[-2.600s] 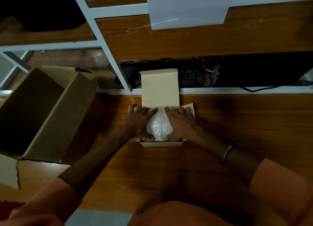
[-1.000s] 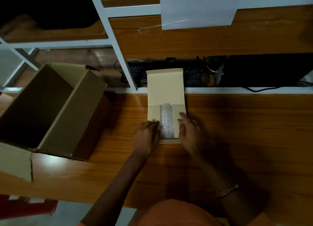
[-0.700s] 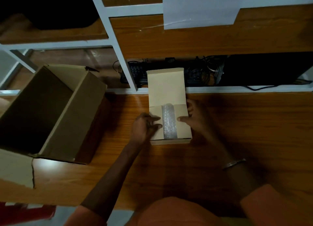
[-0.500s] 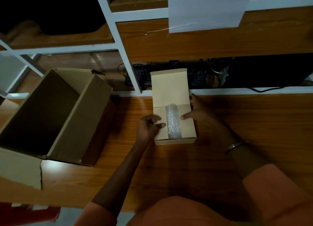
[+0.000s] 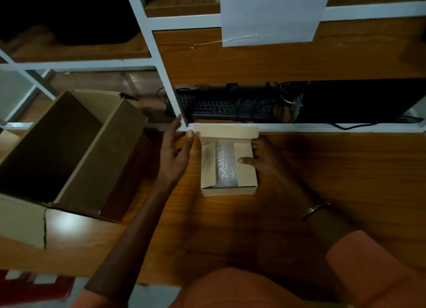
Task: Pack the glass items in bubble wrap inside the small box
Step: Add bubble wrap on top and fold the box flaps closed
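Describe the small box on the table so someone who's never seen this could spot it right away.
On the wooden table, just in front of the white shelf frame, the small box sits between the left hand and right hand. Unlike the large open carton to its left, it is pale, with bubble wrap showing between its side flaps.

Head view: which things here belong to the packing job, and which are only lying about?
Belong to the job:
small box, side flaps folded in
bubble wrap, showing between the flaps
left hand, at the lid corner
right hand, thumb on the right flap

Lying about:
large open carton
keyboard with cables
white paper sheet
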Motion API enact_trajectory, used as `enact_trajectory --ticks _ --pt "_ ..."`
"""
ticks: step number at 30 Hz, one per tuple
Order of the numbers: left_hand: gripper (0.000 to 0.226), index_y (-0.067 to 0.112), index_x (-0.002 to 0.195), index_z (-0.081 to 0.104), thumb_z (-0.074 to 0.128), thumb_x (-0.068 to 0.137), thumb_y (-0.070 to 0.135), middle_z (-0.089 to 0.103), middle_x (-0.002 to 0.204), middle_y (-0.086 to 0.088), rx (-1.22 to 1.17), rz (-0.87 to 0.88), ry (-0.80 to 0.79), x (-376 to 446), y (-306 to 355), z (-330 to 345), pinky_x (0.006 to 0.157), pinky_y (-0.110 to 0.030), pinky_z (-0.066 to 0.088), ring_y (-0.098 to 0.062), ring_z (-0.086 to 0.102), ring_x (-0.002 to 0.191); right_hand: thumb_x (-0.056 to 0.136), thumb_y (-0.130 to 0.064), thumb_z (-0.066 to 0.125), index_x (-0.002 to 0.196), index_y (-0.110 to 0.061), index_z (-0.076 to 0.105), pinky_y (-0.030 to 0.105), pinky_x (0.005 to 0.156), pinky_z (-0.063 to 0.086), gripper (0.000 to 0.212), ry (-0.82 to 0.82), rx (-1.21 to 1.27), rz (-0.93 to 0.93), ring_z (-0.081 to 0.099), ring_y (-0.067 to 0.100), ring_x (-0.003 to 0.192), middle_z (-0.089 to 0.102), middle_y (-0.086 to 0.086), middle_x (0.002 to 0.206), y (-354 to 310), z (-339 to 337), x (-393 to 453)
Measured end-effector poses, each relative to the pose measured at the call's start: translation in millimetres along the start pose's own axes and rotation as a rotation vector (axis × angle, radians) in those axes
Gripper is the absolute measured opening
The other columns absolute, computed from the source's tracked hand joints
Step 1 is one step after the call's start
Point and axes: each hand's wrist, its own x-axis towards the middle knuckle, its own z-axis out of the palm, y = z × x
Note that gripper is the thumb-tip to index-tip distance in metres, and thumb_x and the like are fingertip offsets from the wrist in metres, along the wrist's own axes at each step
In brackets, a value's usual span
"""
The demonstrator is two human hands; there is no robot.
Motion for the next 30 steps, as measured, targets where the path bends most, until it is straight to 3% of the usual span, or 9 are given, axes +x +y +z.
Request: enact_trajectory --ticks 4,8,11,13,15,17,23,27,30 --pt "0.042 0.034 0.144 0.066 0.056 0.107 0.052 0.041 0.164 0.002 0.124 0.023 -0.147 -16.4 3.5 9.2 0.101 -0.030 0.056 0.000 0.045 0.141 0.083 -0.027 0.090 0.143 -0.014 0.055 0.038 0.097 0.055 0.071 0.010 -0.062 -0.069 0.063 0.019 0.123 0.066 0.004 0.139 0.8 -4.6 -7.3" --pt "0.028 0.028 0.123 0.072 0.065 0.104 0.047 0.048 0.157 0.002 0.312 0.107 -0.020 -30.0 -4.8 18.8 0.097 -0.036 0.059 -0.011 0.048 0.143 0.086 -0.025 0.088 0.145 -0.012 0.056 0.027 0.090 0.044 0.068 -0.006 -0.158 -0.098 0.063 0.026 0.127 0.065 0.009 0.143 -0.1 -14.1 -7.4" --pt "0.048 0.014 0.142 0.054 0.071 0.103 0.037 0.056 0.135 0.004 0.110 0.075 0.143 -23.1 9.4 26.9 0.097 -0.041 0.063 -0.002 0.058 0.125 0.087 -0.022 0.086 0.146 -0.009 0.057 0.025 0.091 0.038 0.067 -0.030 -0.250 -0.129 0.059 0.030 0.131 0.061 0.013 0.146 -2.8 -23.5 -8.3" --pt "0.069 0.014 0.160 0.037 0.070 0.103 0.035 0.048 0.156 0.001 0.120 0.096 0.074 -7.0 14.0 27.3 0.110 -0.041 0.056 -0.010 0.051 0.142 0.086 -0.020 0.087 0.147 -0.009 0.055 0.024 0.093 0.038 0.070 -0.044 -0.264 -0.127 0.058 0.029 0.133 0.060 0.012 0.147 -2.6 -28.3 -9.1" --pt "0.073 0.019 0.166 0.032 0.067 0.105 0.037 0.037 0.169 0.004 0.275 0.182 -0.097 8.7 12.0 25.7 0.117 -0.044 0.049 -0.017 0.042 0.153 0.084 -0.019 0.089 0.148 -0.010 0.054 0.023 0.092 0.039 0.074 -0.071 -0.242 -0.111 0.058 0.027 0.133 0.060 0.010 0.148 -4.7 -30.4 -8.4" --pt "0.058 0.024 0.158 0.049 0.061 0.106 0.046 0.048 0.160 0.000 0.445 0.249 -0.160 15.6 8.0 25.9 0.107 -0.052 0.056 -0.020 0.052 0.143 0.080 -0.020 0.091 0.149 -0.013 0.051 0.028 0.096 0.044 0.080 -0.092 -0.221 -0.099 0.058 0.026 0.134 0.061 0.008 0.147 -8.5 -31.3 -6.2" --pt "0.041 0.028 0.129 0.071 0.078 0.092 0.043 0.065 0.128 0.005 0.503 0.250 -0.159 -11.2 -2.1 17.4 0.085 -0.044 0.062 -0.013 0.064 0.104 0.082 0.002 0.085 0.156 -0.017 0.045 0.028 0.098 0.044 0.087 -0.140 -0.098 -0.088 0.051 0.024 0.140 0.055 0.009 0.151 -14.0 -28.9 -6.2" --pt "0.035 0.025 0.119 0.071 0.085 0.087 0.029 0.070 0.121 0.005 0.658 0.255 -0.170 -40.1 -10.5 23.5 0.081 -0.039 0.056 -0.016 0.058 0.109 0.076 0.007 0.087 0.161 -0.018 0.037 0.043 0.115 0.042 0.101 -0.234 -0.108 -0.101 0.040 0.030 0.150 0.044 0.013 0.161 -8.1 -35.7 -15.0" --pt "0.039 0.019 0.128 0.069 0.080 0.092 0.028 0.066 0.128 -0.004 0.678 0.247 -0.299 -59.1 -28.7 27.0 0.086 -0.044 0.058 -0.024 0.058 0.118 0.073 -0.001 0.090 0.164 -0.024 0.029 0.050 0.125 0.031 0.112 -0.376 -0.309 -0.146 0.030 0.028 0.155 0.033 0.009 0.168 -3.0 -42.2 -28.5"
